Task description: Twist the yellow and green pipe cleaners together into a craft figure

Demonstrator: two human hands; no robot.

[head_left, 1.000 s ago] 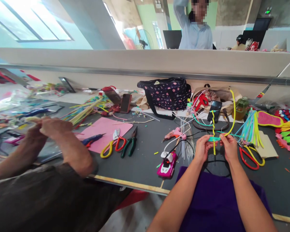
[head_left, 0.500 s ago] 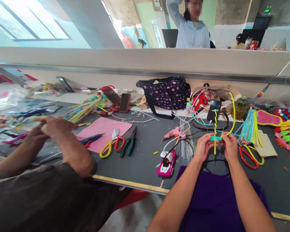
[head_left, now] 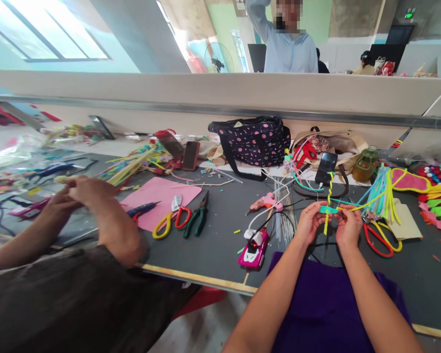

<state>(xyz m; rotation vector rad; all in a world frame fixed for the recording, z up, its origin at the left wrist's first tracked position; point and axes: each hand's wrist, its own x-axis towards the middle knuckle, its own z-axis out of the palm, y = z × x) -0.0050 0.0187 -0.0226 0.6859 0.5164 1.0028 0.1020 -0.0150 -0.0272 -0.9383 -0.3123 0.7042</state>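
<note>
While 2 hands (head_left: 329,223) pinch twisted pipe cleaners (head_left: 329,198), dark cluttered worktable (head_left: 220,240) meets beige partition (head_left: 206,93).

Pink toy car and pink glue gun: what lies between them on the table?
In the head view, a white cable runs from the pink toy car toward the pink glue gun.

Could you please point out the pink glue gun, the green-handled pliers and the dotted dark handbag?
Pink plastic glue gun (head_left: 266,201), head view, on its body.
Green-handled metal pliers (head_left: 196,220), head view, on the handles.
Dark fabric handbag with pink dots (head_left: 255,142), head view, on its front panel.
</note>
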